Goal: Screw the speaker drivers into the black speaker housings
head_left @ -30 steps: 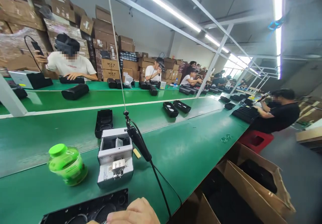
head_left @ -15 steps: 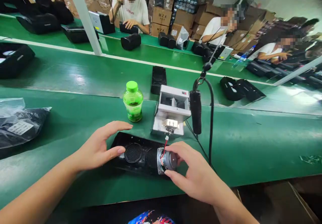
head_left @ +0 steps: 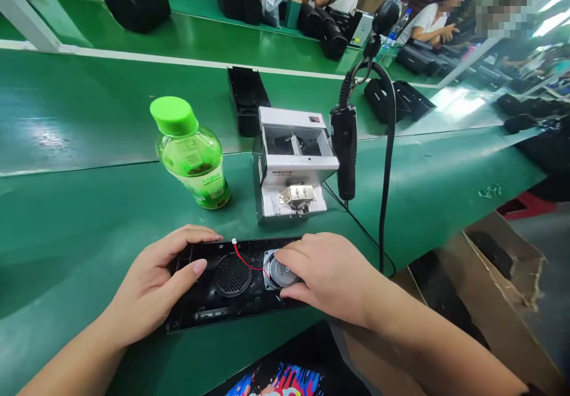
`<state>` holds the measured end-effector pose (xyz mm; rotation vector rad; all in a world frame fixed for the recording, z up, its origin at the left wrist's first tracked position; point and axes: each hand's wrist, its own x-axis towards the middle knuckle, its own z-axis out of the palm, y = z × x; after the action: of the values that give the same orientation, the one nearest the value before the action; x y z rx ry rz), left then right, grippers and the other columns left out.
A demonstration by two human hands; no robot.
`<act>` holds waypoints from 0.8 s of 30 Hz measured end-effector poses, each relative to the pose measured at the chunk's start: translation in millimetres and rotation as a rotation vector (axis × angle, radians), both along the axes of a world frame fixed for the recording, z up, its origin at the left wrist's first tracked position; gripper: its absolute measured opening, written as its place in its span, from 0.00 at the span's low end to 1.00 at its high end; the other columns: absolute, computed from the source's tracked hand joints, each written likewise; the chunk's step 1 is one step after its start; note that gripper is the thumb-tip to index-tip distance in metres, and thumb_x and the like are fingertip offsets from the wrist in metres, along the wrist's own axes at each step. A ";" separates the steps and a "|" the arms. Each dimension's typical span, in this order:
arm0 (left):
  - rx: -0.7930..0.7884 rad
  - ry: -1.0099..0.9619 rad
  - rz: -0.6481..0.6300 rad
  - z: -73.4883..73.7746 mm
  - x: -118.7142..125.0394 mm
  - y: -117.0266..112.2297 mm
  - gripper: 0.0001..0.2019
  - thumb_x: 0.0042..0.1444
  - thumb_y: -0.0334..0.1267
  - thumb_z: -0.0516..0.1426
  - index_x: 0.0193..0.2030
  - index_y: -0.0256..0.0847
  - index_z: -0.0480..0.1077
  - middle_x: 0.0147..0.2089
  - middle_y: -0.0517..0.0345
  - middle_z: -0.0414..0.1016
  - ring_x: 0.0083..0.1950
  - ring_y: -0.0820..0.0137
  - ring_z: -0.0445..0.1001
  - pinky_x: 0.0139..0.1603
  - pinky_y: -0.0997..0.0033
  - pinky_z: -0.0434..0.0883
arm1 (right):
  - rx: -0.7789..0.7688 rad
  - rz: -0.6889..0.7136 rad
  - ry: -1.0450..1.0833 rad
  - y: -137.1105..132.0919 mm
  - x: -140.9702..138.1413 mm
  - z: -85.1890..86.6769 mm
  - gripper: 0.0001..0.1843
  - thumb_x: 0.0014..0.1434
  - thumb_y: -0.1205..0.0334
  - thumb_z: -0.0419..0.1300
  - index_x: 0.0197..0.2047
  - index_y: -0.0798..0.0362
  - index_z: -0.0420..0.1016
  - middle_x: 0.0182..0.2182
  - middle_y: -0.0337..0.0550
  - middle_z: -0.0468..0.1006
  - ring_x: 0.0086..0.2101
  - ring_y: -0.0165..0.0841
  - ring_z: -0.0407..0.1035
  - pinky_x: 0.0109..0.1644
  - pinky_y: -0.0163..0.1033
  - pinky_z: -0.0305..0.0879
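Observation:
A black plastic speaker panel (head_left: 209, 316) lies on the green bench with its inner side up. At its left end, my left hand (head_left: 149, 286) grips it, thumb over the face and fingers along the far edge. My right hand (head_left: 333, 280) is closed around a round metal speaker driver (head_left: 281, 270), which sits over the panel's right part; the opening beneath it is hidden. From the driver a red wire (head_left: 244, 260) runs left to a white connector (head_left: 234, 241) at the panel's far edge. Left of the driver, a round mesh grille (head_left: 233, 274) is uncovered.
A green-capped bottle (head_left: 191, 158) and a white screw feeder (head_left: 291, 167) stand behind the panel. Right of the feeder hangs a black electric screwdriver (head_left: 344, 152) with its cable. Another black shell (head_left: 249, 99) lies farther back. A cardboard box (head_left: 499, 265) is at lower right; co-workers sit opposite.
My right hand has brought the driver down onto the panel, and its wire now lies leftward. My left hand has closed on the panel's end. The view has moved closer and turned right.

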<state>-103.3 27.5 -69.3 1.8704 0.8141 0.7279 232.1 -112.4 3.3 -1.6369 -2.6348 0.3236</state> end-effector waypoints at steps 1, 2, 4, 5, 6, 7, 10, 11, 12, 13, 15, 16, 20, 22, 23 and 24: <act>-0.005 0.011 -0.009 -0.4 -0.5 0.2 0.14 0.80 0.55 0.68 0.61 0.55 0.91 0.61 0.57 0.96 0.62 0.56 0.94 0.67 0.63 0.90 | -0.004 0.002 -0.006 0.1 -0.3 -0.7 0.29 0.73 0.39 0.86 0.61 0.52 0.89 0.52 0.47 0.99 0.44 0.47 0.90 0.45 0.53 0.78; -0.013 0.024 -0.021 -0.7 -1.0 0.2 0.13 0.80 0.54 0.68 0.62 0.55 0.90 0.63 0.56 0.95 0.63 0.56 0.93 0.69 0.62 0.90 | -0.007 0.007 -0.012 0.1 -0.3 -1.2 0.29 0.74 0.38 0.85 0.61 0.52 0.89 0.53 0.47 0.99 0.43 0.47 0.89 0.45 0.53 0.77; -0.029 0.045 -0.038 -0.8 -1.8 -0.5 0.12 0.81 0.52 0.68 0.63 0.55 0.90 0.64 0.55 0.95 0.65 0.55 0.93 0.72 0.61 0.89 | -0.012 0.021 -0.022 0.4 0.6 -1.6 0.28 0.75 0.38 0.84 0.62 0.52 0.89 0.53 0.46 0.99 0.43 0.46 0.88 0.44 0.53 0.76; -0.035 0.050 -0.040 -0.3 -1.9 -1.0 0.12 0.82 0.51 0.68 0.64 0.55 0.89 0.65 0.55 0.95 0.65 0.56 0.93 0.72 0.61 0.89 | -0.006 0.028 -0.023 0.5 1.1 -1.7 0.28 0.76 0.38 0.83 0.62 0.52 0.89 0.52 0.46 0.99 0.43 0.46 0.88 0.44 0.54 0.76; -0.034 0.047 -0.035 0.4 -1.6 -1.7 0.12 0.82 0.50 0.68 0.64 0.54 0.90 0.64 0.55 0.95 0.65 0.56 0.93 0.72 0.61 0.89 | 0.004 0.035 -0.017 0.6 1.7 -1.9 0.27 0.76 0.38 0.83 0.61 0.51 0.89 0.52 0.45 0.99 0.42 0.46 0.88 0.43 0.54 0.76; -0.028 0.036 -0.025 1.3 -1.0 -2.4 0.12 0.82 0.50 0.67 0.63 0.54 0.90 0.64 0.55 0.95 0.64 0.57 0.93 0.71 0.62 0.89 | 0.016 0.041 -0.009 0.6 2.1 -2.0 0.27 0.77 0.38 0.82 0.61 0.51 0.88 0.52 0.45 0.99 0.42 0.45 0.88 0.43 0.54 0.76; 0.001 0.003 0.004 3.3 1.7 -4.3 0.10 0.81 0.49 0.68 0.61 0.56 0.91 0.61 0.58 0.96 0.62 0.61 0.94 0.68 0.68 0.88 | 0.066 0.054 0.022 0.2 2.7 -3.3 0.27 0.76 0.39 0.83 0.60 0.52 0.89 0.51 0.45 0.99 0.41 0.44 0.87 0.42 0.53 0.77; 0.009 -0.006 0.012 3.5 2.3 -4.6 0.10 0.81 0.48 0.68 0.61 0.57 0.91 0.61 0.60 0.96 0.62 0.63 0.94 0.67 0.70 0.88 | 0.083 0.059 0.031 -0.1 2.7 -3.9 0.27 0.75 0.39 0.84 0.60 0.52 0.89 0.51 0.45 0.99 0.41 0.44 0.87 0.41 0.53 0.77; 0.011 -0.012 0.014 3.4 2.5 -4.7 0.10 0.82 0.48 0.68 0.61 0.58 0.91 0.61 0.61 0.96 0.62 0.64 0.94 0.67 0.72 0.87 | 0.101 0.065 0.042 -0.5 2.7 -4.5 0.28 0.74 0.40 0.85 0.60 0.53 0.89 0.52 0.46 0.99 0.41 0.44 0.87 0.41 0.53 0.77; 0.009 -0.010 0.008 3.1 2.2 -4.6 0.10 0.82 0.48 0.67 0.62 0.58 0.90 0.61 0.62 0.96 0.62 0.64 0.94 0.68 0.73 0.87 | 0.117 0.072 0.054 -1.0 2.7 -5.2 0.29 0.73 0.40 0.86 0.60 0.54 0.89 0.53 0.47 0.99 0.41 0.44 0.88 0.41 0.53 0.78; -0.006 0.006 -0.017 2.2 0.5 -4.1 0.10 0.83 0.48 0.67 0.63 0.58 0.90 0.62 0.61 0.95 0.63 0.64 0.93 0.68 0.71 0.86 | 0.138 0.077 0.081 -1.8 2.9 -6.5 0.29 0.72 0.42 0.87 0.61 0.55 0.88 0.54 0.48 1.00 0.42 0.44 0.89 0.41 0.53 0.79; -0.018 0.016 -0.033 1.6 -0.7 -3.8 0.10 0.83 0.48 0.67 0.63 0.58 0.89 0.63 0.60 0.95 0.63 0.63 0.93 0.69 0.70 0.86 | 0.144 0.076 0.094 -2.1 3.0 -7.1 0.29 0.72 0.42 0.87 0.61 0.55 0.88 0.54 0.47 1.00 0.42 0.44 0.89 0.42 0.52 0.80; -0.069 0.035 -0.034 -1.2 -3.4 -4.3 0.12 0.85 0.51 0.65 0.65 0.55 0.88 0.65 0.57 0.93 0.66 0.60 0.90 0.72 0.66 0.85 | 0.154 0.063 0.114 -1.6 4.1 -9.2 0.30 0.72 0.42 0.87 0.61 0.54 0.88 0.55 0.47 1.00 0.44 0.44 0.91 0.43 0.52 0.82; -0.080 0.037 -0.028 -2.7 -2.2 -5.1 0.13 0.86 0.53 0.64 0.65 0.53 0.88 0.65 0.55 0.93 0.66 0.59 0.90 0.72 0.64 0.85 | 0.146 0.056 0.110 -0.6 4.1 -9.2 0.30 0.72 0.41 0.87 0.61 0.54 0.88 0.55 0.46 1.00 0.44 0.44 0.92 0.44 0.51 0.82; -0.082 0.033 -0.024 -3.2 -1.2 -5.5 0.14 0.85 0.54 0.65 0.64 0.53 0.88 0.64 0.54 0.93 0.65 0.58 0.90 0.71 0.64 0.86 | 0.135 0.051 0.103 -0.2 3.8 -8.7 0.30 0.72 0.41 0.87 0.61 0.53 0.88 0.55 0.46 1.00 0.44 0.44 0.92 0.44 0.51 0.83; -0.083 0.026 -0.021 -3.5 -0.1 -5.8 0.15 0.84 0.55 0.65 0.63 0.52 0.88 0.63 0.54 0.93 0.64 0.57 0.91 0.70 0.63 0.86 | 0.120 0.048 0.094 0.2 3.4 -7.8 0.30 0.72 0.41 0.87 0.62 0.53 0.88 0.54 0.45 1.00 0.45 0.44 0.93 0.45 0.52 0.83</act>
<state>-103.4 21.7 -72.8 1.8147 0.8277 0.6485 235.6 -112.2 -4.5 -1.4873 -2.5729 0.2328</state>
